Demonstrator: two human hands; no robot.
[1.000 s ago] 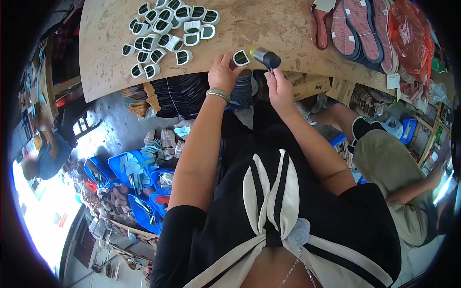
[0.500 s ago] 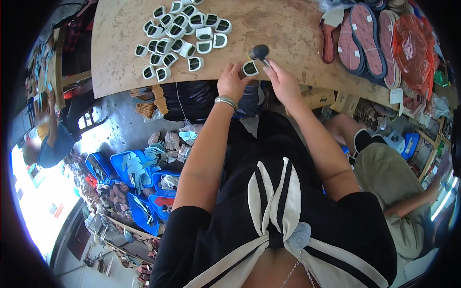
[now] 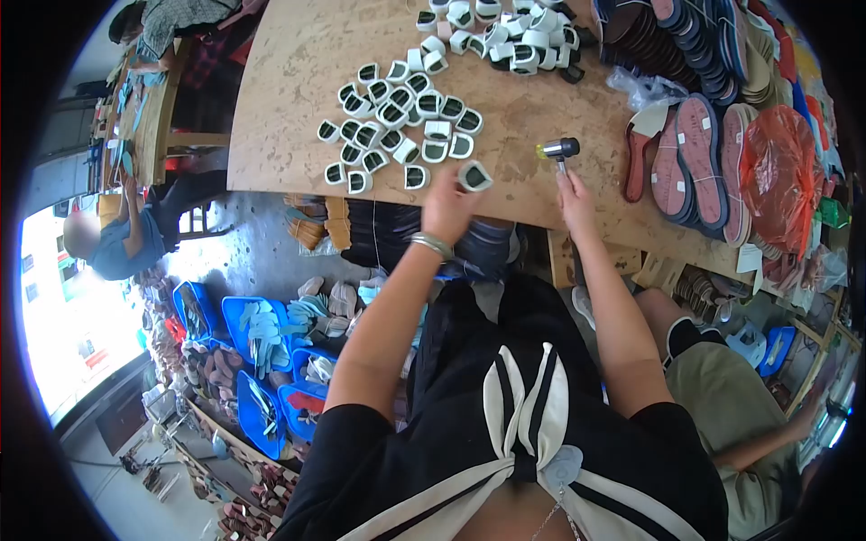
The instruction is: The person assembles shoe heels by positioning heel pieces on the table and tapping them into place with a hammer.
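My left hand (image 3: 448, 209) is at the table's front edge, its fingers closed on a white heel-shaped piece (image 3: 474, 177) with a dark green inside. To its right, my right hand (image 3: 575, 200) grips the handle of a small hammer (image 3: 559, 148) with a black end and a yellow end. The hammer is above the table, apart from the white piece. Many similar white pieces (image 3: 392, 114) lie loose to the left of my left hand, on the wooden table (image 3: 289, 90).
More white pieces (image 3: 524, 59) are heaped at the back. Pink insoles (image 3: 701, 162) and a red plastic bag (image 3: 778, 162) lie on the right. Blue bins (image 3: 263, 417) stand on the floor at left. One person sits at right; another (image 3: 126, 243) is at far left.
The view has shifted, showing more of the table's back. The hammer has moved right, away from the white piece in my left hand.
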